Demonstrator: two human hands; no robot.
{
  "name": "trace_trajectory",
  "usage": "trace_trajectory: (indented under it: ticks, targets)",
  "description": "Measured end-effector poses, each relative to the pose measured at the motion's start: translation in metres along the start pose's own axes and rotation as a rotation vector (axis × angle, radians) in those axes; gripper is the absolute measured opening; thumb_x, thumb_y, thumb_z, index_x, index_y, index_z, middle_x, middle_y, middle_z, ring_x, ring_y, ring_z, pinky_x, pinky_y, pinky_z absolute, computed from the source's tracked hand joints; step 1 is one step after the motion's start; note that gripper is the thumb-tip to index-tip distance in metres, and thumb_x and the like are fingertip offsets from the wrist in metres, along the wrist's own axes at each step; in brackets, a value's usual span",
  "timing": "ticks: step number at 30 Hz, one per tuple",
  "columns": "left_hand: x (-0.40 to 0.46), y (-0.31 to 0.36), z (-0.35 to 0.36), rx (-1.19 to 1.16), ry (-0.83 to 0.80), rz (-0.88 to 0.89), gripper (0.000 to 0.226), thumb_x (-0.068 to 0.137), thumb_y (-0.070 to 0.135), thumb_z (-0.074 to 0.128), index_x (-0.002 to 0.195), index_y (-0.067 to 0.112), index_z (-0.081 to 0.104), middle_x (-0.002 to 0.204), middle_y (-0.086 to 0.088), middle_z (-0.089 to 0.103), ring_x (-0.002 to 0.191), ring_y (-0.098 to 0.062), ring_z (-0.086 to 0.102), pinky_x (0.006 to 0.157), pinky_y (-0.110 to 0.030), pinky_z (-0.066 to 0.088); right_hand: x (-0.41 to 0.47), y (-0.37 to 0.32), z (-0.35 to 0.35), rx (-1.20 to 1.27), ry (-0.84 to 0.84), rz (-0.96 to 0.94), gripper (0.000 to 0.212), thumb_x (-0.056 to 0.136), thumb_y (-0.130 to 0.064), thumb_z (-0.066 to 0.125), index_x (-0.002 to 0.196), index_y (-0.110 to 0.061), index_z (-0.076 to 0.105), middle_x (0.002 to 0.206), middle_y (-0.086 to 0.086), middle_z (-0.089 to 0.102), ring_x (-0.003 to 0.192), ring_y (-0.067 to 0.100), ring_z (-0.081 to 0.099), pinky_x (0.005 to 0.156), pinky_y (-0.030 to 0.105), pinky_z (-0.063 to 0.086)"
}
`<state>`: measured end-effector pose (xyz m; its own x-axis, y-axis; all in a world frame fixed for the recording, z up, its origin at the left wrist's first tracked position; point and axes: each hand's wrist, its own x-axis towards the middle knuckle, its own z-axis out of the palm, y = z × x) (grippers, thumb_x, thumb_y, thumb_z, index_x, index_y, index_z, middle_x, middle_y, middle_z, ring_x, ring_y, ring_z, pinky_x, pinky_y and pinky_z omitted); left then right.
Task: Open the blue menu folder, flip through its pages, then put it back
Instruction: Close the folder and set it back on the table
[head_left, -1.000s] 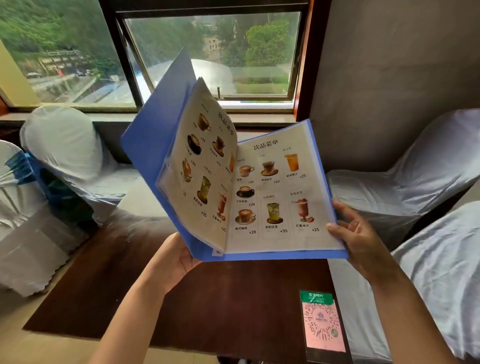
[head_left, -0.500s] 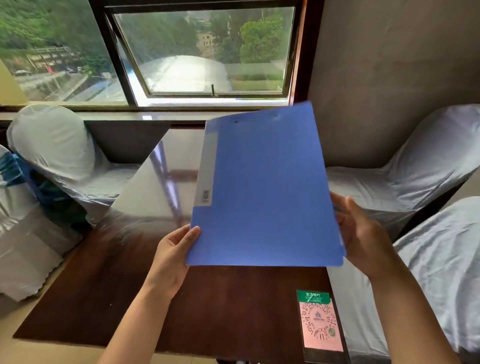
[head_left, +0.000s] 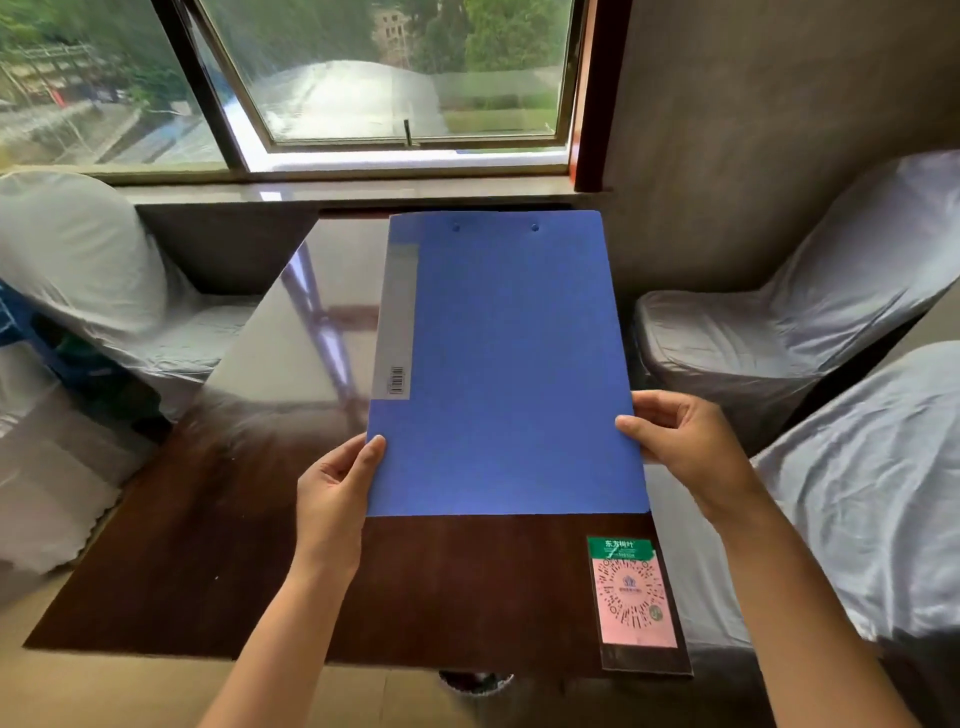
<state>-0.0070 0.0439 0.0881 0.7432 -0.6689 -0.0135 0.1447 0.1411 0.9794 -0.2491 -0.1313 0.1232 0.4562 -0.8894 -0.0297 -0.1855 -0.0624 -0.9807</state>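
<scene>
The blue menu folder is closed, its plain cover facing up, a grey label strip with a barcode along its left side. It lies low over the dark wooden table; whether it rests on the table I cannot tell. My left hand grips its lower left edge, thumb on the cover. My right hand grips its right edge near the bottom corner, thumb on top. The pages inside are hidden.
A pink QR code card with a green header lies at the table's near right corner. White-covered chairs stand to the left and right. A window and sill lie behind the table's far end.
The folder was open showing drink pages, then got shut. It has since tilted down flatter and lower toward the table, both hands still on its edges.
</scene>
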Motion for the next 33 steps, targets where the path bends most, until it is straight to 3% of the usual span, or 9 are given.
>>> trace_trajectory:
  ticks: [3, 8, 10, 14, 18, 23, 28, 30, 33]
  targets:
    - [-0.004, -0.027, -0.009, 0.083, 0.068, -0.047, 0.012, 0.082, 0.021, 0.065, 0.092, 0.017, 0.070, 0.076, 0.008, 0.076, 0.071, -0.008, 0.070, 0.057, -0.020, 0.056, 0.000, 0.027, 0.015, -0.215, 0.040, 0.058, 0.022, 0.085, -0.016, 0.065, 0.106, -0.008, 0.065, 0.101, 0.005, 0.070, 0.088, 0.017, 0.067, 0.068, 0.026, 0.058]
    - [-0.021, -0.081, -0.035, 0.306, 0.056, -0.147, 0.009, 0.086, 0.024, 0.061, 0.086, 0.032, 0.065, 0.087, 0.010, 0.069, 0.072, 0.000, 0.068, 0.053, -0.014, 0.052, -0.013, 0.087, 0.045, -0.545, 0.052, 0.177, 0.016, 0.085, -0.020, 0.062, 0.099, -0.012, 0.065, 0.098, 0.007, 0.069, 0.089, 0.025, 0.063, 0.081, 0.043, 0.051]
    - [-0.027, -0.102, -0.045, 0.415, 0.029, -0.161, 0.013, 0.088, 0.023, 0.059, 0.084, 0.034, 0.065, 0.087, 0.012, 0.068, 0.072, -0.003, 0.068, 0.055, -0.013, 0.051, -0.019, 0.110, 0.057, -0.667, 0.035, 0.229, 0.017, 0.087, -0.025, 0.060, 0.099, -0.014, 0.063, 0.100, 0.005, 0.068, 0.092, 0.024, 0.060, 0.086, 0.042, 0.046]
    - [-0.031, -0.138, -0.062, 0.611, -0.001, -0.232, 0.009, 0.089, 0.025, 0.057, 0.089, 0.026, 0.066, 0.089, 0.006, 0.069, 0.082, -0.009, 0.064, 0.065, -0.025, 0.050, -0.027, 0.146, 0.070, -0.793, -0.025, 0.302, 0.018, 0.089, -0.025, 0.057, 0.101, -0.013, 0.063, 0.101, 0.007, 0.068, 0.097, 0.027, 0.056, 0.086, 0.038, 0.034]
    - [-0.033, -0.159, -0.070, 0.754, -0.024, -0.221, 0.014, 0.090, 0.027, 0.055, 0.094, 0.021, 0.067, 0.089, 0.005, 0.068, 0.081, -0.006, 0.062, 0.057, -0.019, 0.044, -0.029, 0.164, 0.078, -0.890, -0.012, 0.275, 0.017, 0.090, -0.022, 0.055, 0.097, -0.010, 0.063, 0.096, 0.010, 0.068, 0.096, 0.029, 0.054, 0.089, 0.041, 0.032]
    - [-0.032, -0.169, -0.073, 0.947, -0.016, -0.120, 0.025, 0.088, 0.026, 0.058, 0.105, 0.010, 0.067, 0.087, 0.000, 0.061, 0.078, -0.015, 0.055, 0.062, -0.022, 0.039, -0.032, 0.176, 0.088, -1.108, -0.009, 0.208, 0.018, 0.092, -0.026, 0.049, 0.094, -0.011, 0.060, 0.095, 0.009, 0.065, 0.096, 0.028, 0.051, 0.085, 0.042, 0.032]
    - [-0.027, -0.164, -0.075, 1.055, -0.001, -0.134, 0.052, 0.081, 0.025, 0.068, 0.128, 0.009, 0.051, 0.093, -0.008, 0.054, 0.084, -0.019, 0.050, 0.073, -0.031, 0.045, -0.042, 0.173, 0.087, -1.200, -0.019, 0.100, 0.038, 0.087, -0.031, 0.058, 0.120, -0.012, 0.056, 0.107, 0.011, 0.063, 0.100, 0.028, 0.053, 0.084, 0.043, 0.037]
    - [-0.027, -0.159, -0.076, 1.148, -0.026, -0.033, 0.065, 0.076, 0.025, 0.073, 0.132, 0.009, 0.046, 0.108, -0.012, 0.053, 0.099, -0.025, 0.050, 0.082, -0.036, 0.046, -0.053, 0.170, 0.088, -1.229, -0.106, -0.077, 0.050, 0.078, -0.033, 0.069, 0.121, -0.010, 0.056, 0.109, 0.013, 0.063, 0.098, 0.032, 0.057, 0.078, 0.044, 0.043]
    - [-0.034, -0.155, -0.077, 1.315, -0.357, 0.322, 0.068, 0.066, 0.027, 0.081, 0.126, 0.011, 0.054, 0.123, -0.018, 0.056, 0.113, -0.033, 0.050, 0.087, -0.045, 0.045, -0.076, 0.173, 0.091, -1.297, -0.345, -0.223, 0.067, 0.067, -0.046, 0.076, 0.123, -0.014, 0.057, 0.127, 0.010, 0.060, 0.118, 0.031, 0.055, 0.091, 0.051, 0.045]
